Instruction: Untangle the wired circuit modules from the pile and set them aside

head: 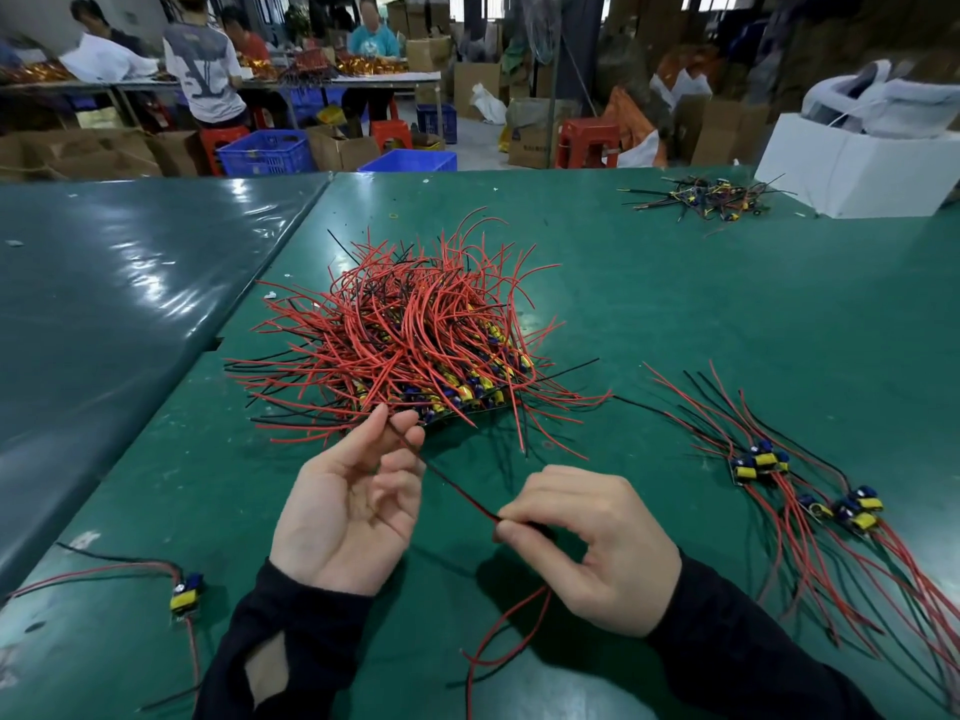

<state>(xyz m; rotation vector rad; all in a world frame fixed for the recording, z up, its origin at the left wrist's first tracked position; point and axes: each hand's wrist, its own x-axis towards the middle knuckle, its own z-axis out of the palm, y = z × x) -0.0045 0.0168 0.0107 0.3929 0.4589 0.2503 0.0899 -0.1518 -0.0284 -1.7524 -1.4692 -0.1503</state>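
Item: wire [457, 491], dark with red showing, running taut on a diagonal from the near edge of the pile [400, 345] down to the right hand [592, 543]; long axis lying upper-left to lower-right across the green table [675, 314].

Left hand [348, 506]: lying palm-up just in front of the pile, fingertips pinching the wire's upper stretch.

Right hand: fingers curling and pinching the wire's lower end; red tails are trailing below it toward the viewer. Whether a module is sitting inside this grasp cannot be told.

Pile: sitting centre-table, red and black leads fanning outward in all directions, yellow-and-blue modules showing along its near edge.

Set-aside group [810, 491]: lying to the right, well apart from the pile, leads running roughly parallel toward the near right corner.

Single module [187, 592]: lying near left.

Handling, judged: leads appearing light, limp and springy, likely snagging on neighbours; the small boards probably being fragile at the solder joints. Holding close to the module while drawing slowly along the wire's own line seems safest
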